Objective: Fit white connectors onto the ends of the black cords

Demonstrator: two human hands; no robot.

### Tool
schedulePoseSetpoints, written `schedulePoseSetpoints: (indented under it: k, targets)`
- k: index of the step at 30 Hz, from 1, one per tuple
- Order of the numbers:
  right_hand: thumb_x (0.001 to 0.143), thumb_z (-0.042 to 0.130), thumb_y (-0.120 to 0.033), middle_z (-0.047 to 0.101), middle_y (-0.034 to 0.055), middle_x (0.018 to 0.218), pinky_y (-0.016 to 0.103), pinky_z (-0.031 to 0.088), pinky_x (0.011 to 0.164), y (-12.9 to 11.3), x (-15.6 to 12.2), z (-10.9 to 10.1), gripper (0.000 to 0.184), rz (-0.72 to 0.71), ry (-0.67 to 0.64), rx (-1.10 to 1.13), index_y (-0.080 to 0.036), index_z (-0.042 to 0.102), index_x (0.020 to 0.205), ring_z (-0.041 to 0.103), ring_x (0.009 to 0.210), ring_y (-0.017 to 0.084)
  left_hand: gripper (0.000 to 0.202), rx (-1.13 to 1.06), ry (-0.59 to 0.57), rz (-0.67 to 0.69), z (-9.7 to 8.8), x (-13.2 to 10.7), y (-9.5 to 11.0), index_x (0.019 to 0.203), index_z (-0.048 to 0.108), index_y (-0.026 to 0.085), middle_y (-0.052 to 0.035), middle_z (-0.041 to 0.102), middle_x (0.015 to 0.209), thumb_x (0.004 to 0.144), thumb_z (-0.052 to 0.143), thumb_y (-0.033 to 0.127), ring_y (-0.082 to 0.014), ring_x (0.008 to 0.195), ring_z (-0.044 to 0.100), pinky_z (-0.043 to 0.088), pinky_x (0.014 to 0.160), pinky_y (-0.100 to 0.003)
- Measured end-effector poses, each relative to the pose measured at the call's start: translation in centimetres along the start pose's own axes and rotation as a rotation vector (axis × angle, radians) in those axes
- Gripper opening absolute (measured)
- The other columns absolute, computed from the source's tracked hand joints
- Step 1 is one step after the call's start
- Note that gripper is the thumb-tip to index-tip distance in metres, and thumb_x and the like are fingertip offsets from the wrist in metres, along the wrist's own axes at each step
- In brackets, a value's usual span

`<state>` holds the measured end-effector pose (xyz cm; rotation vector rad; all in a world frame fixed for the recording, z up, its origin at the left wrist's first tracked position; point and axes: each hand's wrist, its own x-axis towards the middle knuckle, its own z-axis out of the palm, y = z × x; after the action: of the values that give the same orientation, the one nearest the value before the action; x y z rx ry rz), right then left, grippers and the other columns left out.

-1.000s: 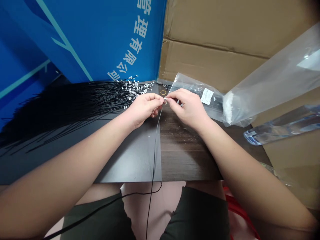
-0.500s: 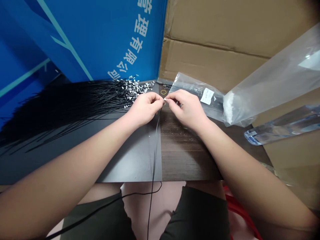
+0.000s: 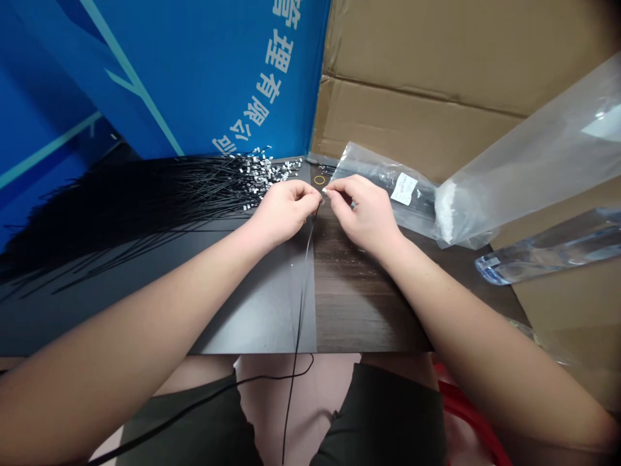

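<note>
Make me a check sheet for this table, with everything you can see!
Surface: dark table, smooth sheet on the left, wood grain on the right.
Job's things: one black cord with a small white clip at its end.
Clutter: bundle of black cords with white tips; clear bags; yellow ring.
Grips: left hand pinches the cord; right hand pinches the clip.
Cables: the cord runs over the near edge and loops across the lap.
Surroundings: blue board, cardboard.
</note>
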<state>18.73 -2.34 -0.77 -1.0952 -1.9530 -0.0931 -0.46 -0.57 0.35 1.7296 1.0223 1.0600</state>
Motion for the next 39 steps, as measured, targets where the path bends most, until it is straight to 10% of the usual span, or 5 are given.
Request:
schedulePoseSetpoints:
  k: [39]
  targets:
    - [0.104, 0.056, -0.018, 0.080, 0.0095, 0.102, 0.040, 0.057, 0.089, -0.3, 0.0, -0.1, 0.017, -0.100, 0.027, -0.003, -0.022, 0.072, 0.100, 0.073, 0.098, 0.025, 0.017, -0.028, 0.021, -0.025, 0.3, -0.3, 0.8, 0.071, 0.063, 0.019, 0.0012, 0.060, 0.067, 0.083, 0.067, 0.030, -0.0131, 0.062, 0.050, 0.039, 0.062, -0.029]
